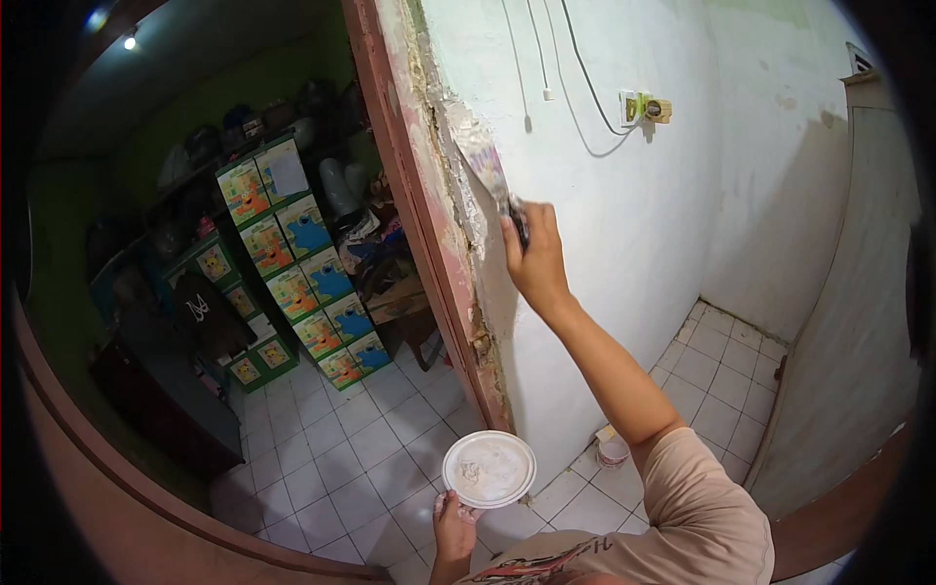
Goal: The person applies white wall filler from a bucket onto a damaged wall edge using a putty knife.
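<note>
My right hand (536, 258) is raised and closed round the dark handle of a putty knife (483, 164). The knife's broad, paste-smeared blade lies against the rough, patched edge of the white wall (604, 224), beside the reddish door frame (414, 210). Low down near my body, my left hand (454, 531) grips a round white lid (490, 436) by its near edge. Whitish paste (492, 472) is spread over the lid, with a small lump on its left side. Pale residue coats the fingers of that hand.
A wall socket with a plug (653, 110) and hanging cables is right of the knife. A small tub (612, 451) stands on the tiled floor by the wall's foot. Through the doorway are colourful drawer units (302, 258). A grey door panel (829, 244) is at right.
</note>
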A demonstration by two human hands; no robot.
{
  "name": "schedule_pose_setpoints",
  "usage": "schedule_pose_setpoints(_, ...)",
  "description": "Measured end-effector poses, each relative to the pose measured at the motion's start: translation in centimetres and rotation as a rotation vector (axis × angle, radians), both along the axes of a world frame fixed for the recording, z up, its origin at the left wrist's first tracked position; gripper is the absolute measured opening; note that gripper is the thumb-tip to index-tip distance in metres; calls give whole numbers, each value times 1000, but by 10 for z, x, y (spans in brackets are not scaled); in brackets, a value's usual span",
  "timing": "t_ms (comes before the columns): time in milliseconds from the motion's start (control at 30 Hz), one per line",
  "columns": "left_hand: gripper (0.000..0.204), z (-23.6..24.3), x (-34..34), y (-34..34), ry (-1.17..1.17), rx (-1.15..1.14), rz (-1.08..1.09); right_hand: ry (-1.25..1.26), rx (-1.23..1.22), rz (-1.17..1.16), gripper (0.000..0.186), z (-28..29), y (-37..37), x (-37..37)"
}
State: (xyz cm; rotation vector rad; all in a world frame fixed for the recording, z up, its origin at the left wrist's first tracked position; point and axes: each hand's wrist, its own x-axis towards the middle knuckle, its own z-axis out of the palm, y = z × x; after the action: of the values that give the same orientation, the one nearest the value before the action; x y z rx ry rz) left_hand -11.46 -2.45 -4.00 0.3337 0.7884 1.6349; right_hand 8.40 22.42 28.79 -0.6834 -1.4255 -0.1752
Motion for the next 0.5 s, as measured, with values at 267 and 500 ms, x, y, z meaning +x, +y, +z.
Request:
schedule_pose_setpoints(267,16,-2,-4,2,23,12,2,78,-7,47,25,20,-6,-4)
schedule_pose_setpoints(500,14,2,1,2,25,-14,7,59,-31,44,20,-17,-2,-13)
